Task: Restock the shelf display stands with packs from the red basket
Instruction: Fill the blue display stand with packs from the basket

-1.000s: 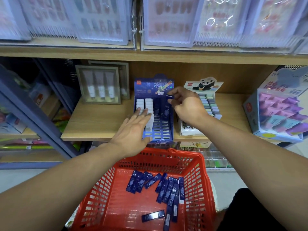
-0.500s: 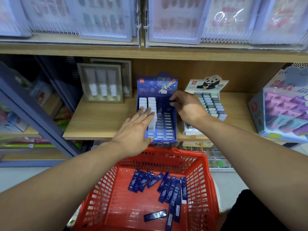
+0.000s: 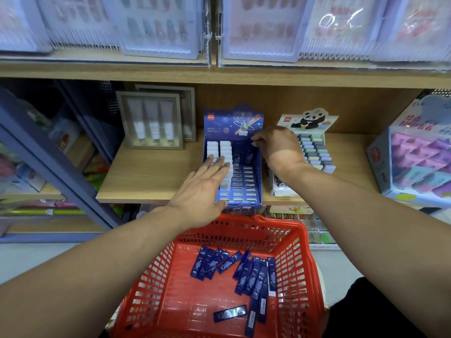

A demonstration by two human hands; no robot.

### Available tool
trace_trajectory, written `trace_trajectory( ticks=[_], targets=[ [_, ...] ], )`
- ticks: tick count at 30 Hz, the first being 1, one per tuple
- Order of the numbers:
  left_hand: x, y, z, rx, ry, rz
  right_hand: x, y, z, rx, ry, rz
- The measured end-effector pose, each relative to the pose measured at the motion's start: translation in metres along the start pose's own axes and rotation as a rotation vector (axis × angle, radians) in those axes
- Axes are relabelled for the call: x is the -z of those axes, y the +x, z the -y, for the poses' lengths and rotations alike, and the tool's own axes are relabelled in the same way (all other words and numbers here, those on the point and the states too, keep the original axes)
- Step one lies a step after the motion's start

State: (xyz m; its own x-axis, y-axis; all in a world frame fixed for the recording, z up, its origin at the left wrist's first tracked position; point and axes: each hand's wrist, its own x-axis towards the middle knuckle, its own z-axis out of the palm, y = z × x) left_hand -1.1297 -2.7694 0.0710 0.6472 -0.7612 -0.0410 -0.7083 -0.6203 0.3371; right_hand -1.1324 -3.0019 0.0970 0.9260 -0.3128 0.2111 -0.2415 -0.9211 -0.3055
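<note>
Centrally, a blue display stand point(image 3: 233, 167) is sitting at the front edge of a wooden shelf point(image 3: 156, 176), with bare shelf surface lying open to its left and a panda-topped stand point(image 3: 310, 147) crowding just beside its right wall. The left hand point(image 3: 205, 189) is lying flat with straight, spread fingers on the two white-capped columns at the stand's left side. The right hand point(image 3: 278, 147) is reaching into the stand's upper right corner with curled fingers; whether it is pinching a pack cannot be told. Below, at lower centre, a red basket point(image 3: 302, 264) is holding glossy dark-blue packs point(image 3: 251, 272), slim and rectangular, lying loosely fanned on its floor, with one stray pack point(image 3: 230, 313) lying apart toward the near wall.
</note>
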Motion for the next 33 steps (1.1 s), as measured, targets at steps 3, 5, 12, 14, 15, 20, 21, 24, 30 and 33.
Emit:
trace_trajectory(
  ticks=[3,5,12,14,15,20,21,24,30,33],
  targets=[
    [0.000,-0.001,0.000,-0.001,0.001,-0.001,-0.005,0.004,0.002,-0.040,0.008,0.021],
    [-0.001,-0.001,0.001,-0.002,0.004,-0.004,-0.008,0.005,0.004,-0.085,0.036,0.018],
    [-0.001,0.000,0.002,-0.017,0.008,-0.004,-0.003,0.005,0.007,-0.121,0.025,0.030],
    [-0.002,0.000,0.002,-0.017,0.003,0.001,-0.002,0.005,0.006,-0.124,0.013,0.051],
    [-0.002,0.000,0.002,-0.019,-0.005,-0.001,-0.002,0.004,0.006,-0.131,0.009,0.055],
    [-0.003,-0.002,0.001,-0.010,-0.019,0.002,0.002,-0.002,0.008,-0.095,-0.068,0.061],
    [-0.003,-0.003,0.001,-0.010,-0.027,-0.019,0.002,-0.007,0.008,-0.057,-0.086,0.062],
    [0.003,-0.008,-0.005,-0.105,-0.058,-0.289,0.012,-0.023,0.012,0.047,-0.107,0.040],
    [0.019,-0.027,-0.027,-0.108,-0.052,0.097,0.046,-0.066,0.029,0.143,-0.138,0.281],
    [-0.012,-0.043,-0.017,-0.005,0.084,0.514,0.036,-0.090,0.024,0.161,-0.171,0.753]
  ],
)
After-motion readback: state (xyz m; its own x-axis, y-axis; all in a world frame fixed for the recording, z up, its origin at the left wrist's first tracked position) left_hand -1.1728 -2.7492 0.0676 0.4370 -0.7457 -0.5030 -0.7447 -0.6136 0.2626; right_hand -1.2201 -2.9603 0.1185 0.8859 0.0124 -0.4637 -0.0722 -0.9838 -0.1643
